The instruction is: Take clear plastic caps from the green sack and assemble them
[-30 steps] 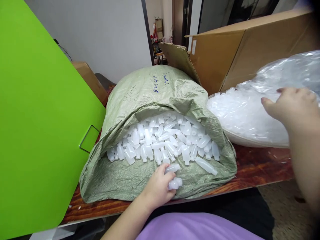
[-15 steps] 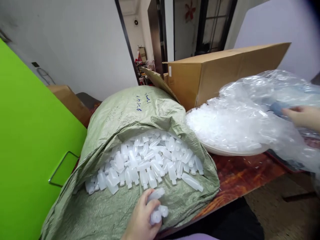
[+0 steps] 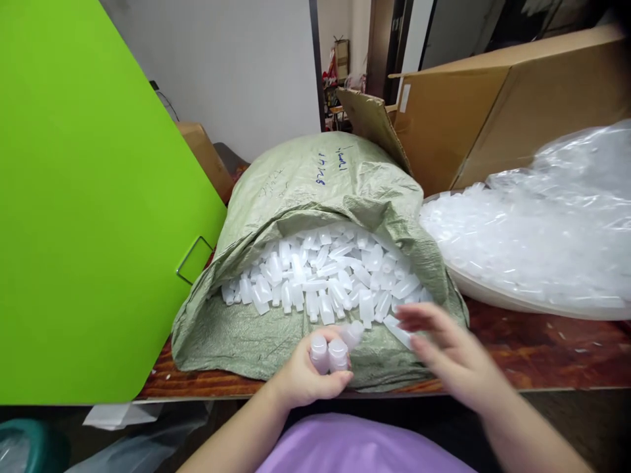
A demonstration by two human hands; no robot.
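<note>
Surface: a reddish-brown wooden table (image 3: 542,345) is seen, with a white wall and an open doorway behind it.
Landmark: a green woven sack (image 3: 305,190) lies open on the table, filled with small white plastic bottles (image 3: 320,276).
Left of sack: a bright green board (image 3: 83,197) stands upright.
Right of sack: a clear plastic bag (image 3: 542,223) of white pieces lies before a cardboard box (image 3: 493,112).
Left hand (image 3: 305,378): clenched around three small bottles (image 3: 330,351) at the sack's mouth.
Right hand (image 3: 453,358): blurred, fingers spread, nothing held, just beside the sack's mouth.
</note>
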